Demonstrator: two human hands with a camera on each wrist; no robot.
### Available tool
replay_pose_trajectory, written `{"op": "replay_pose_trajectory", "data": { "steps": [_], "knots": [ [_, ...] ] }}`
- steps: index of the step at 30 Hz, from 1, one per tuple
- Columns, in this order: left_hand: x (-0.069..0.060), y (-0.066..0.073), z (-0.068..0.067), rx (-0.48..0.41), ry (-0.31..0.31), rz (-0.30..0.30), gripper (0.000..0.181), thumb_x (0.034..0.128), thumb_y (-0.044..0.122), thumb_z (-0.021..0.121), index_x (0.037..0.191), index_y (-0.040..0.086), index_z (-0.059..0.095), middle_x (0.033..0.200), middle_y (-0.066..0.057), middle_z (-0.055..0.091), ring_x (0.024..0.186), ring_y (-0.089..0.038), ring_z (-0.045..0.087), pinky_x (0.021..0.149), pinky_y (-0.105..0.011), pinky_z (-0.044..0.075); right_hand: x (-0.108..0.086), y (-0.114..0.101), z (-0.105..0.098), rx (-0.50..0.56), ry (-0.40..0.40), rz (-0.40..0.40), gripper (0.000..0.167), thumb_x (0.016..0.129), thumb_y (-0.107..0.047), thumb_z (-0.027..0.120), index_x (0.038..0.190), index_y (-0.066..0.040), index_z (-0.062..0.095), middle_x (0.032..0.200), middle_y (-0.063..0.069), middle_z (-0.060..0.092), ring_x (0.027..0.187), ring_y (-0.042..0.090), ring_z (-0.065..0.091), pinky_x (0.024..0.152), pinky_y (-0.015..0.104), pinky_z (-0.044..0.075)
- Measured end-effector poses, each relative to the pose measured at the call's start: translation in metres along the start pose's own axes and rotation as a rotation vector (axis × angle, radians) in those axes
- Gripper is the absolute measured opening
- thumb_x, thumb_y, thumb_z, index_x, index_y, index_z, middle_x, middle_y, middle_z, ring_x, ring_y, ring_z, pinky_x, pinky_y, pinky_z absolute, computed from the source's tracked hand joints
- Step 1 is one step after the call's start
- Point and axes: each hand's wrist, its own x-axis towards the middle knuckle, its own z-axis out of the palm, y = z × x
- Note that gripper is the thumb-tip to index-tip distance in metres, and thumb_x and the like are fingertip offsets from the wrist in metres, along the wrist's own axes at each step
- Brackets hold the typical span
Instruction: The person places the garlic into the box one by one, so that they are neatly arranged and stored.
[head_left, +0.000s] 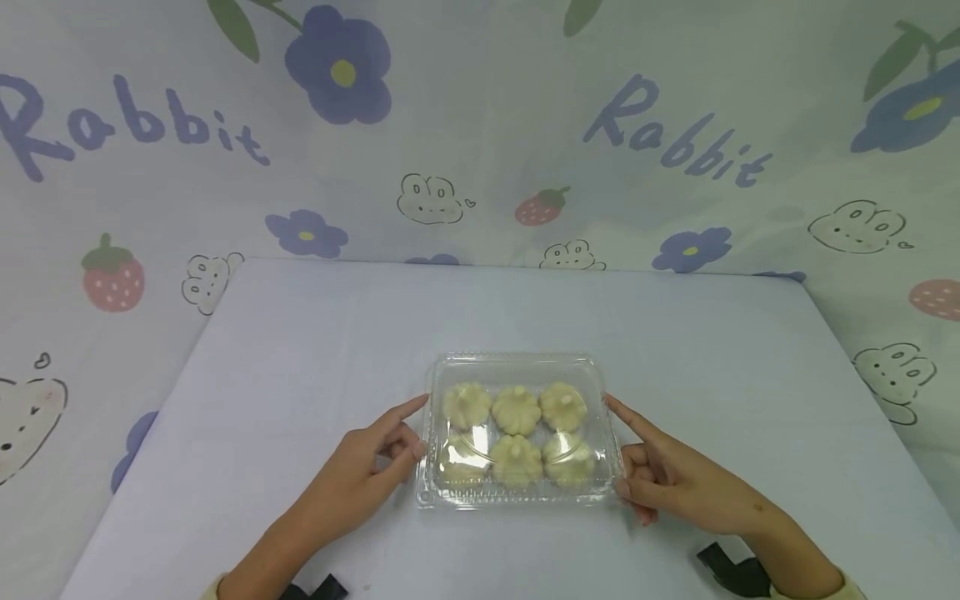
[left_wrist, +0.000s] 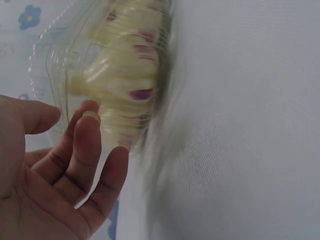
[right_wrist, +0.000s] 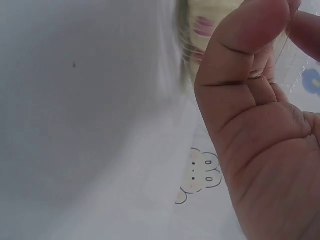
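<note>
A clear plastic clamshell box sits at the front middle of the white table, its lid down. Inside are several pale yellow, ridged, bulb-shaped pieces in two rows; purple patches show on their sides in the left wrist view. My left hand holds the box's left side, index finger stretched along it and thumb nearer the front. On the opposite side my right hand grips the edge near the front corner, its index fingertip touching farther back. In the right wrist view, curled fingers hide most of the box.
A white cloth covers the table. Behind it and at both sides hangs a pale curtain printed with rabbits, flowers and strawberries. Black straps show at both wrists.
</note>
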Motion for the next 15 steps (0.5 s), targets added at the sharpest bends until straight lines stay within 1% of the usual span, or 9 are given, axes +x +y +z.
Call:
{"op": "replay_pose_trajectory", "data": {
  "steps": [4, 9, 12, 15],
  "knots": [
    [0.0006, 0.0003, 0.0011, -0.002, 0.008, -0.002, 0.058, 0.1035, 0.004, 0.062, 0.158, 0.014, 0.043, 0.096, 0.012, 0.067, 0.080, -0.008, 0.063, 0.054, -0.024, 0.048, 0.0002, -0.0015, 0.0005, -0.022, 0.015, 0.023, 0.090, 0.107, -0.005, 0.058, 0.169, -0.027, -0.003, 0.081, 0.004, 0.057, 0.063, 0.019, 0.060, 0.058, 0.039, 0.055],
    [0.0011, 0.0005, 0.0021, 0.003, 0.023, 0.004, 0.060, 0.1002, -0.003, 0.061, 0.157, 0.011, 0.044, 0.097, 0.013, 0.066, 0.079, -0.007, 0.062, 0.053, -0.024, 0.047, 0.0011, -0.0040, 0.0025, -0.066, 0.063, 0.051, 0.092, 0.106, -0.007, 0.062, 0.169, -0.029, -0.001, 0.078, 0.002, 0.057, 0.061, 0.015, 0.059, 0.057, 0.038, 0.055],
    [0.0026, -0.0002, 0.0016, 0.013, 0.030, 0.017, 0.060, 0.1002, -0.002, 0.061, 0.156, 0.010, 0.045, 0.097, 0.014, 0.066, 0.079, -0.006, 0.062, 0.054, -0.024, 0.047, 0.0019, -0.0049, 0.0037, -0.070, 0.081, 0.037, 0.091, 0.105, -0.005, 0.062, 0.169, -0.028, 0.001, 0.077, 0.002, 0.056, 0.060, 0.017, 0.058, 0.056, 0.037, 0.054],
    [0.0051, -0.0011, 0.0002, 0.022, 0.030, 0.023, 0.056, 0.1029, 0.003, 0.062, 0.156, 0.010, 0.045, 0.097, 0.013, 0.066, 0.078, -0.006, 0.061, 0.056, -0.024, 0.048, 0.0033, -0.0049, 0.0042, -0.063, 0.084, 0.022, 0.090, 0.105, -0.003, 0.060, 0.169, -0.027, 0.001, 0.077, 0.002, 0.055, 0.060, 0.019, 0.057, 0.055, 0.038, 0.052]
  ]
}}
